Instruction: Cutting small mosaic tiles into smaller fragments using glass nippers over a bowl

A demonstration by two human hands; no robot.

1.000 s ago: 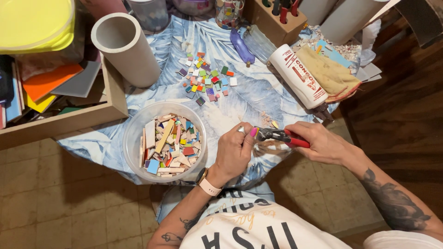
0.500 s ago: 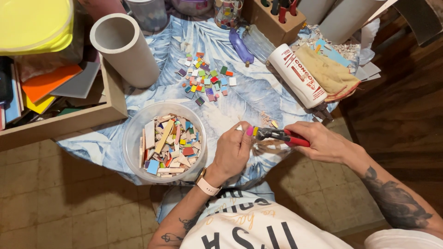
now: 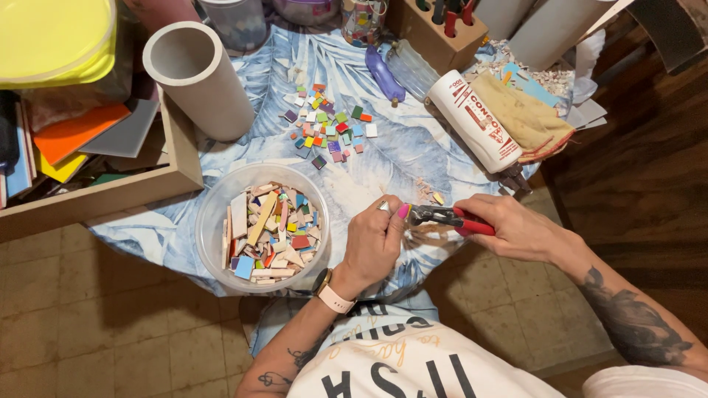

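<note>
In the middle of the frame, I see:
Right hand (image 3: 516, 228): fingers wrapped around red-handled nippers (image 3: 442, 217).
Left hand (image 3: 372, 243): fingers pinching a small tile piece (image 3: 385, 207) at the jaws.
Bowl (image 3: 214, 221): just left, full of tile bits.

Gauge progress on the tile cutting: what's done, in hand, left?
Done: a spread of small coloured squares lies on the cloth. In hand: the right hand grips red-handled nippers at a piece pinched by the left hand, too small to make out. Left: the tub holds many uncut strips.

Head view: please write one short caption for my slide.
Left hand holds a small piece at red-handled nippers gripped by the right hand, beside a clear bowl of tile pieces.
</note>
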